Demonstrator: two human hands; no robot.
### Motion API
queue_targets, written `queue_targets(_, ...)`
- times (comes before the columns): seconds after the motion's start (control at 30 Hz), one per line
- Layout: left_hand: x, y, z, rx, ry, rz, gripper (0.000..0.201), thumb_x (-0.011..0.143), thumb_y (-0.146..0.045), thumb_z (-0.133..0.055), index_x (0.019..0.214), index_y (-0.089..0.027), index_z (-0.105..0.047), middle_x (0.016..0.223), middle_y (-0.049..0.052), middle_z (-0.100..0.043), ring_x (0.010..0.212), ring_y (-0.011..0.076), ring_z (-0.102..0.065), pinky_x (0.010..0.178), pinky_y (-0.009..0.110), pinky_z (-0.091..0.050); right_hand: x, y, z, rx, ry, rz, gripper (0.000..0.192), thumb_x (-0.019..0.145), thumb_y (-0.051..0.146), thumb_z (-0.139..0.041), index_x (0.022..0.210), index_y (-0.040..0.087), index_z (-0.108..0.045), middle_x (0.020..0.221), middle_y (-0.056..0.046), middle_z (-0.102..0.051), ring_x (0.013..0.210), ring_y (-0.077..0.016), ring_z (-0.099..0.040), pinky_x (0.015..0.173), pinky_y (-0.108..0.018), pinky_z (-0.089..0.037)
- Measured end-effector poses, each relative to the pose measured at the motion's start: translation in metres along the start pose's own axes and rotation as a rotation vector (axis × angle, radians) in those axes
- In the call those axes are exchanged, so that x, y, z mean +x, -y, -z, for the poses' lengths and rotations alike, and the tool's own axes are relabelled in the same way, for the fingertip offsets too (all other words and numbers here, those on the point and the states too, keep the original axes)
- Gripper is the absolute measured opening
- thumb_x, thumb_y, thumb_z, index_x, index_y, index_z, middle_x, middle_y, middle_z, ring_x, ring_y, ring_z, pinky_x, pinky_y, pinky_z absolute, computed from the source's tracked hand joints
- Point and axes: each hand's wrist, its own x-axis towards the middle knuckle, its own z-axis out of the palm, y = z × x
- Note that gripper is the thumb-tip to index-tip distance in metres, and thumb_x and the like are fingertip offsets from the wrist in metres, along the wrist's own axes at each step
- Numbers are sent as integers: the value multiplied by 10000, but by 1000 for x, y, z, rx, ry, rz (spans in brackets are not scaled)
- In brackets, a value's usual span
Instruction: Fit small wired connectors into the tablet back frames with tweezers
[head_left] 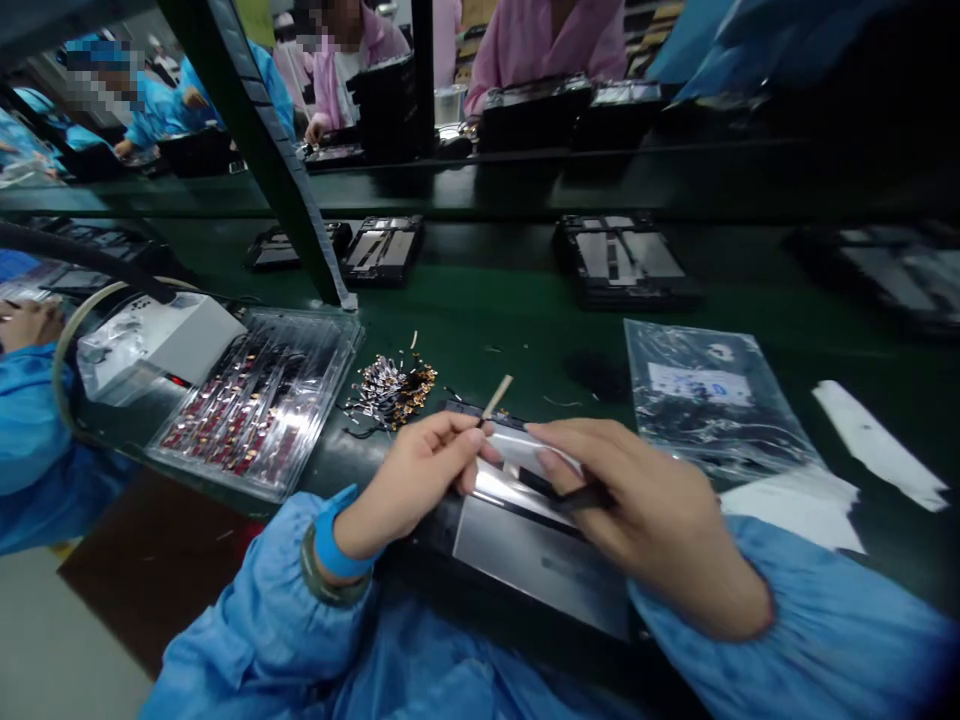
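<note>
At the bench's near edge, left hand point(420, 465) pinches a small stick point(497, 396), right hand point(637, 510) grips a dark tool point(581, 497) over the metal panel point(540, 560); a slip risks scratching it.

This is a factory assembly line for electronic devices. A long green conveyor belt point(480, 310) carries open black devices point(622, 262) in a row. Workers in blue and pink coats point(551, 40) sit on the far side. A clear tray of small parts point(259, 400) lies near left.
</note>
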Motion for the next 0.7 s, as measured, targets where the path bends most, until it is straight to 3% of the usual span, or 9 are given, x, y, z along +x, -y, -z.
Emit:
queue_targets(0.07,0,3,-13,73,39,-34,238,810,-378,-592,828,-142,-612,648,-4,-597,461,56,-435,481,201,-366,1,4,-7,-107,9,95,260,872,109,-484,1070,170,-641,965,-97,-714,848,-201,-684,707,-283,-547)
queue_targets(0.17,-1,6,-19,271,-10,-180,174,843,-309,-531,839,-163,-626,688,7,-616,575,97,-520,541,210,-410,1,6,-16,-232,0,162,276,880,83,-451,1084,125,-631,970,-125,-717,857,-215,-684,723,-304,-545)
queue_targets(0.3,-6,10,-15,564,-98,-407,167,839,-204,-501,847,-192,-667,774,17,-662,687,122,-570,641,220,-435,-1,4,-20,-294,24,137,198,907,112,-442,981,108,-625,863,-114,-710,751,-192,-675,641,-281,-524)
queue_targets(0.4,-7,8,-9,554,-129,-329,161,814,-219,-523,815,-180,-680,691,1,-647,591,108,-535,552,205,-408,-3,-1,-15,-236,-12,-1,168,923,154,-440,899,150,-606,781,-74,-682,683,-168,-655,591,-258,-508)
queue_targets(0.5,-5,6,-5,467,-186,-227,177,807,-274,-553,834,-164,-688,649,-5,-633,542,100,-508,491,195,-378,-7,0,-9,-181,-90,-76,151,916,148,-465,978,181,-599,834,-64,-695,752,-159,-662,664,-245,-522)
queue_targets(0.6,-6,9,-9,482,-164,-250,192,831,-286,-543,878,-172,-690,655,-1,-637,552,105,-521,505,199,-397,-11,6,-10,-164,-71,45,250,893,91,-474,1102,166,-587,926,-90,-715,840,-177,-676,746,-267,-536)
queue_targets(0.7,-12,14,-16,633,-142,-423,194,871,-246,-500,916,-205,-684,745,16,-670,628,121,-568,611,219,-449,-11,11,-16,-211,-36,164,271,892,86,-450,1116,112,-601,925,-136,-719,832,-212,-689,726,-299,-550)
